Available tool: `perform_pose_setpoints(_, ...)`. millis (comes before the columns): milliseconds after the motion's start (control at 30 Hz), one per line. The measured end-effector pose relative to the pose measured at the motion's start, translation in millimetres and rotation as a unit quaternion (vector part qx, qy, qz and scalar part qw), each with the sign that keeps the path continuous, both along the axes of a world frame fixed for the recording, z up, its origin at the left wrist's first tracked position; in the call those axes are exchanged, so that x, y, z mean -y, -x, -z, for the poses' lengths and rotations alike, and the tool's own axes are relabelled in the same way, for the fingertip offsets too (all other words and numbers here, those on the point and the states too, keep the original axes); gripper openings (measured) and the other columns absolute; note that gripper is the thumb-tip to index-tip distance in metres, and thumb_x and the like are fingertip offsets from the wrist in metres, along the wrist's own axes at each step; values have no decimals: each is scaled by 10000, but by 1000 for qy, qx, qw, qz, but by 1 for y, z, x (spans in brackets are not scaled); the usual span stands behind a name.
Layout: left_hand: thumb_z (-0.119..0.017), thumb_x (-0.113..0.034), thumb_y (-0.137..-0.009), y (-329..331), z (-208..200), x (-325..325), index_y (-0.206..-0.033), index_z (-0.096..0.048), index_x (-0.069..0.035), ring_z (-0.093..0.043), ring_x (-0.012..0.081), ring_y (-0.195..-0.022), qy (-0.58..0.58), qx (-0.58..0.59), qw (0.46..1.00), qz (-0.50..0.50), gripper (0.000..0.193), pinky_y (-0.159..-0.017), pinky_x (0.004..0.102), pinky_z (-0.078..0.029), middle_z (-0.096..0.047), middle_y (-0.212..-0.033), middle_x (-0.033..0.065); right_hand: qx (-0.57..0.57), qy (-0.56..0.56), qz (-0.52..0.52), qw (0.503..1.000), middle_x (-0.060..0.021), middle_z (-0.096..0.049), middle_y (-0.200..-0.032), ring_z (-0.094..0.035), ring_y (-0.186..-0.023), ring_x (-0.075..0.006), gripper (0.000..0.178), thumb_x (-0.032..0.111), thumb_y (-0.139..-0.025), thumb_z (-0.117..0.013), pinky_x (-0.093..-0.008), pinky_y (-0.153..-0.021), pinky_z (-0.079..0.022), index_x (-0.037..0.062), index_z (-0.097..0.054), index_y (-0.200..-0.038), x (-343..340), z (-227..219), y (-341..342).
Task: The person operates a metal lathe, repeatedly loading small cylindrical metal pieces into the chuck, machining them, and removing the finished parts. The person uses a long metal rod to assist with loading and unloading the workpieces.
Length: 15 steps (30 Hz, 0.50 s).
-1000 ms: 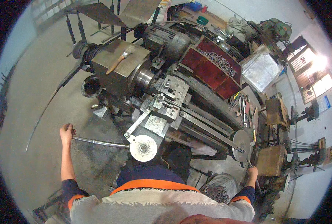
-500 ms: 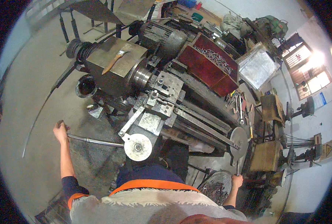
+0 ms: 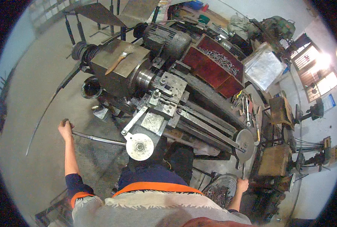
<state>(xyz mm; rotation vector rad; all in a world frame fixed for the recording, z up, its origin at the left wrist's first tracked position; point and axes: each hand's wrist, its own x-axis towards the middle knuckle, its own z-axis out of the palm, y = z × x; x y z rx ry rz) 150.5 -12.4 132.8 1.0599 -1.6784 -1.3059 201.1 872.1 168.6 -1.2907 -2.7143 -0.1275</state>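
Note:
My left hand is closed around the end of a metal lever rod, which runs right to a round pale metal disc. On the other side, my right hand grips a short lever handle below a grey disc. Flat link bars join that grey disc to the tool slide of a small lathe. A bright steel spindle chuck faces the slide. On top of the headstock lies a wooden-handled brush.
Behind the slide stands a dark red box of small metal parts, next to a motor. Wrenches lie to its right. A mesh basket of parts sits near my right forearm. A thin rod sticks out at left.
The whole view has shifted slightly. Both hands keep their grip on the levers, and the levers hold nearly the same position against the machine.

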Motion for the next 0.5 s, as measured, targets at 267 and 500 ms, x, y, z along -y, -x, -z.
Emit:
perform_pose_setpoints(267, -571, -89, -725, 31, 9, 6, -883, -639, 15, -571, 148, -575, 94, 113, 989, -37, 201, -552, 289, -461, -627, -720, 82, 61, -46, -33, 997, -219, -626, -819, -604, -798, -403, 396, 354, -635, -590, -467, -737, -475, -3, -592, -808, -98, 10, 27)
perform_pose_setpoints(500, -583, -103, -706, 144, -19, -26, -871, -646, 32, -582, 153, -584, 82, 122, 984, 104, 223, -554, 275, -473, -626, -703, 106, 66, -33, -56, 996, -229, -622, -836, -596, -818, -404, 362, 319, -662, -577, -454, -738, -472, -14, -596, -801, -135, 20, 36)
